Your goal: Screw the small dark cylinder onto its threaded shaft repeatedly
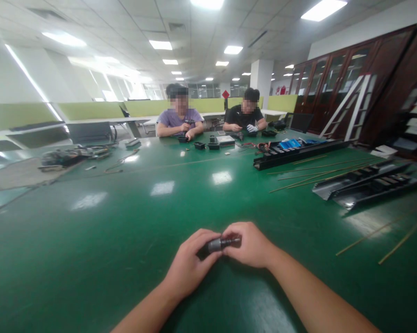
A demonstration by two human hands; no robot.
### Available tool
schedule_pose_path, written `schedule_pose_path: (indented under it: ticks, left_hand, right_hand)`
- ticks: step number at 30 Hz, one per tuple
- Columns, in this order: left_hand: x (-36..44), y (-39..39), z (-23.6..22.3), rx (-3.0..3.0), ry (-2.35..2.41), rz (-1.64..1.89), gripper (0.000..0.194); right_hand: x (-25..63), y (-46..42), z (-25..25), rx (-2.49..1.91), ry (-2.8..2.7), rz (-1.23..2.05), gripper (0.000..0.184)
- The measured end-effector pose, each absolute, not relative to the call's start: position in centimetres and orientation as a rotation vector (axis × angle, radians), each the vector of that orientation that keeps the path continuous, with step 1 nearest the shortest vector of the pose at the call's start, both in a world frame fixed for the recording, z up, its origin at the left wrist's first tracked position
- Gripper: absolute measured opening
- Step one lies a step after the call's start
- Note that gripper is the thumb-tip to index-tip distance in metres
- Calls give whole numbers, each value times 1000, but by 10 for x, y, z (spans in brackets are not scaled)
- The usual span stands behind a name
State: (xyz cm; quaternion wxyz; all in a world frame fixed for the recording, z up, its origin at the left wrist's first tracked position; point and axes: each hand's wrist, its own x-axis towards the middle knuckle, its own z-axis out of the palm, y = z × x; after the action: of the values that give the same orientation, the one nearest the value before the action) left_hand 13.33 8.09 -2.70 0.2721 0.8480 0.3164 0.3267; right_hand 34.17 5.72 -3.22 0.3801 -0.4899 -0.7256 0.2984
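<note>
Close in front of me, just above the green table (180, 208), a dark cylindrical part (215, 245) lies nearly level between my hands. It has a grey band and a narrower stepped metal shaft pointing right. My left hand (189, 261) is wrapped round its thicker left end, thumb below and fingers over the top. The shaft end is pinched by my right hand (252, 245), whose fingers curl around the tip. My left palm hides part of the thick end, so the exact kind of part is unclear.
Black metal channels (378, 185) and thin yellowish rods (319, 175) lie to the right. Tangled parts (70, 157) sit at far left. Across the table, two people (180, 115) handle small items near black trays (213, 144). A stepladder (354, 108) stands by the cabinets.
</note>
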Motion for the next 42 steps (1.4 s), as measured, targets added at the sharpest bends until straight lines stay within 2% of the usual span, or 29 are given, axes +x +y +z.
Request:
schedule_pose_path:
  ticks: [6,20,42]
  left_hand:
    - [133,83,-28,2285,882,896,24]
    - [133,84,-30,2285,914,920,23]
    - [132,85,-33,2266,925,925,26]
  right_hand:
    - [341,57,-35,-1193,-1770,890,29]
    - [342,58,-33,-1218,-1888,679,18]
    - [344,59,-36,-1188,-1890,592,12]
